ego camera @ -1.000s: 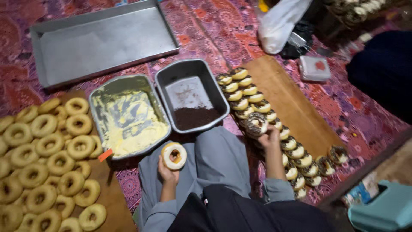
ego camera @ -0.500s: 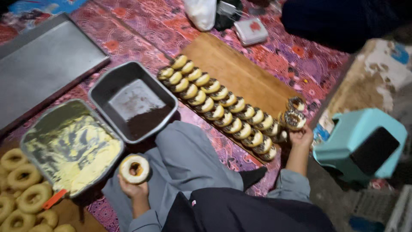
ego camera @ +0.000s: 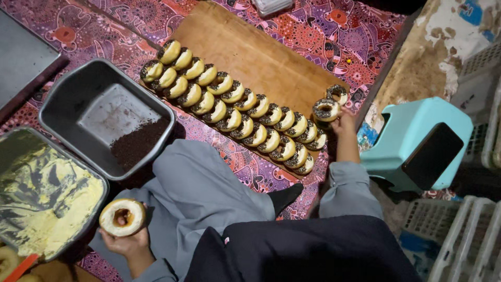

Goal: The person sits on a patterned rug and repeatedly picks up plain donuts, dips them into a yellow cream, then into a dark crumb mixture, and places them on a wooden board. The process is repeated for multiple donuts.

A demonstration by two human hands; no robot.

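The left hand (ego camera: 125,245) held a cream-topped doughnut (ego camera: 122,216) low beside the knee, fingers closed under its rim, just right of the cream tray (ego camera: 49,196). The right hand (ego camera: 344,121) was closed round a sprinkled doughnut (ego camera: 326,109) at the far end of the two rows (ego camera: 235,107) on the brown board (ego camera: 250,55), with another doughnut (ego camera: 337,93) just beyond it. The sprinkle tray (ego camera: 99,112) sat between cream tray and rows. These doughnuts looked light and soft, the topping sticky and easily smeared, so they were probably best gripped by the bare sides or underside, gently, and not squeezed.
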